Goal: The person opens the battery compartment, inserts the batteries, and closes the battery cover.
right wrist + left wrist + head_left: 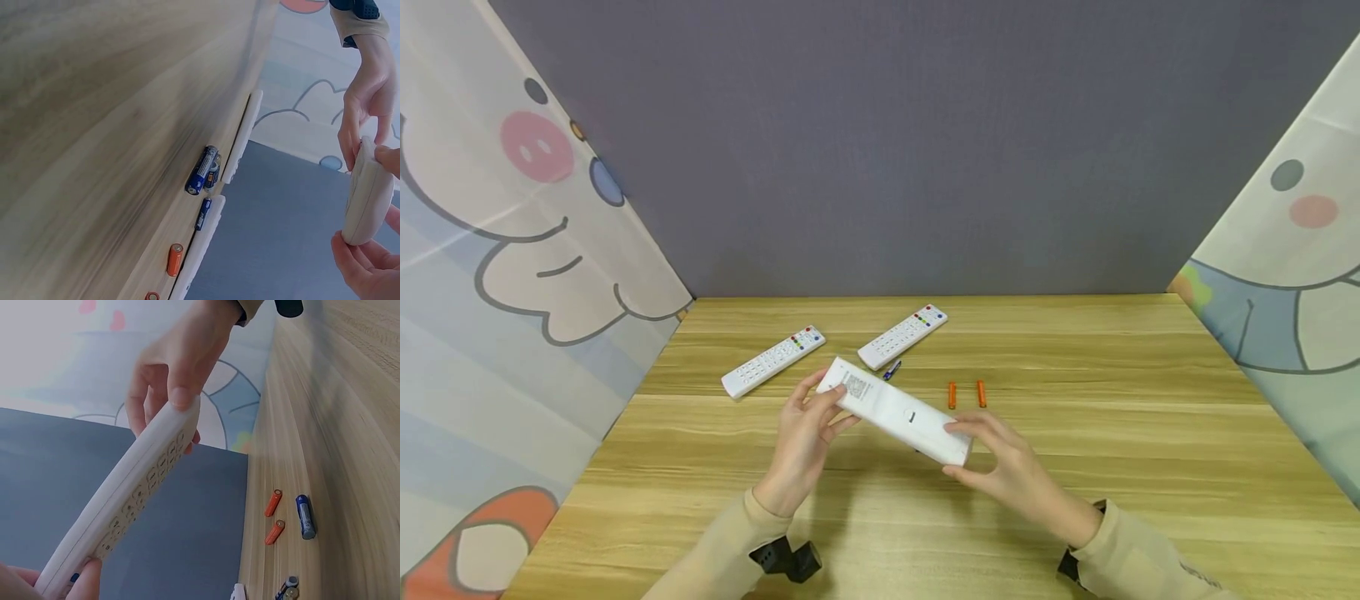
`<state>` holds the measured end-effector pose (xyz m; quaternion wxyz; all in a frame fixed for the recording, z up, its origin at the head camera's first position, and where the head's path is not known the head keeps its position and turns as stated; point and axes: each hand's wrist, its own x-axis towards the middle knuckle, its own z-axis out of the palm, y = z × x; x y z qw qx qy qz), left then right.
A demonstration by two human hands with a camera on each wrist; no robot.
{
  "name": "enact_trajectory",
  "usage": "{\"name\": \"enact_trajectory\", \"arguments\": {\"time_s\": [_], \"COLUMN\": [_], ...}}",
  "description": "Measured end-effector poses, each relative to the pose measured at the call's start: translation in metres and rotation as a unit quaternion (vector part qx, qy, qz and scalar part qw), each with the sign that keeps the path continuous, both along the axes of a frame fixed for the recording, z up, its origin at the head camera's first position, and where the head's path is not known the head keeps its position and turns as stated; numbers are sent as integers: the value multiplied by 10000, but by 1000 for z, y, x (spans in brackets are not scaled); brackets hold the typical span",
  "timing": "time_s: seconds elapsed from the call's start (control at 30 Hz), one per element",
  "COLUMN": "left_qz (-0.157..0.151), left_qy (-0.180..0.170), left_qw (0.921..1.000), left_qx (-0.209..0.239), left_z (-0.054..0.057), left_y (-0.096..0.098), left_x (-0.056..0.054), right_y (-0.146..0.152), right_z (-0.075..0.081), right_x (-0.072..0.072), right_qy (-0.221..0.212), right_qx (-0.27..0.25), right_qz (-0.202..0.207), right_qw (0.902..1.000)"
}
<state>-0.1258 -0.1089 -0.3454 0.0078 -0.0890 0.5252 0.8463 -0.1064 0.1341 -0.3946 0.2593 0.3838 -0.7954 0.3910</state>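
Note:
A white remote control [891, 408] is held above the table, its back with a printed QR code turned up and its button side facing down. My left hand [799, 446] grips its left end, thumb on the back. At the other end my right hand [1011, 462] pinches it between thumb and fingers. The row of buttons [147, 484] shows along the underside in the left wrist view. On the table beyond lie two orange batteries [966, 395] and a small blue battery [892, 370]. A larger blue battery [202, 170] shows in the right wrist view.
Two more white remotes lie face up behind my hands, one on the left [773, 362] and one near the middle [902, 337]. A grey panel [925, 150] stands along the table's [1112, 400] back edge, with cartoon-printed sheets [542, 250] at both sides.

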Motion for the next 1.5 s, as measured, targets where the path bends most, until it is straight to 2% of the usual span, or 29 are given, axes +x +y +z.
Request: {"name": "enact_trajectory", "arguments": {"time_s": [0.27, 0.53, 0.8, 0.93, 1.13, 1.27, 1.5], "left_qz": [-6, -41, -90, -140, -208, -245, -250], "left_qy": [-96, -69, -140, -180, -156, -163, -211], "left_qw": [9999, 9999, 9995, 9993, 9992, 9992, 9990], "left_qx": [-46, -122, -259, -281, -303, -288, -321], "left_z": [-3, -5, -6, -6, -8, -9, -11], "left_y": [-2, -3, -3, -2, -2, -2, -2], "left_x": [-3, -3, -4, -4, -4, -5, -6], "right_y": [-1, -2, -5, -8, -11, -12, -16], "right_z": [1, 3, 7, 9, 14, 19, 19], "right_x": [2, 2, -2, -6, -11, -12, -17], "right_qy": [107, 235, 45, -180, -995, -1342, -1545], "right_qx": [464, 582, 661, 656, 681, 762, 861], "right_qz": [-272, -267, -113, 73, 285, 279, 388], "right_qw": [9985, 9977, 9977, 9977, 9923, 9876, 9835]}}
